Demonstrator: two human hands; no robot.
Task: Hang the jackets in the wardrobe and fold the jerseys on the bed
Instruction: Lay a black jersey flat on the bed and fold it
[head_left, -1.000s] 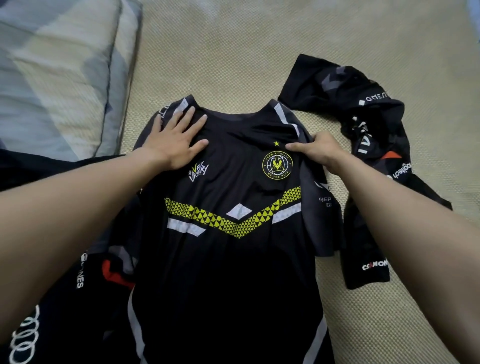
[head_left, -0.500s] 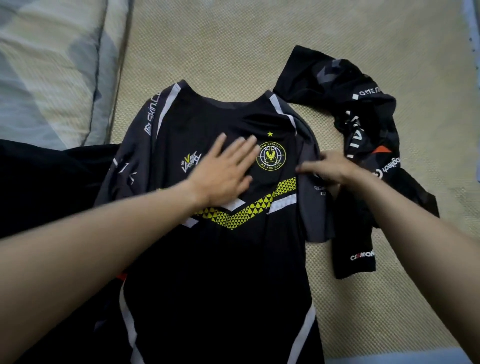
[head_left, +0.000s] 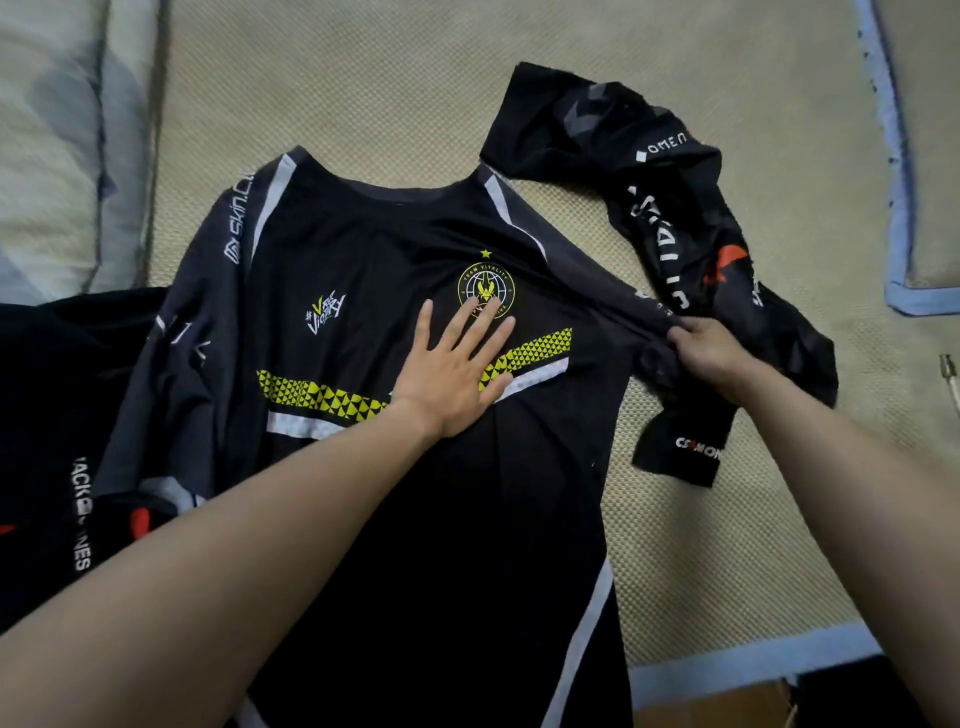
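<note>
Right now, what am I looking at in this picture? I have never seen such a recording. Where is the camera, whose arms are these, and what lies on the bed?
There is no machine here. The camera sits on a person's head and looks down, so the two bare arms are that person's own. A black jersey with a yellow stripe lies face up on a woven bed mat. The left hand lies flat on its chest, fingers straight. The right hand pinches the jersey's sleeve at the edge. A second black jersey lies crumpled just beyond that hand. More dark clothes lie at the left, and a pillow lies at the upper left.
</note>
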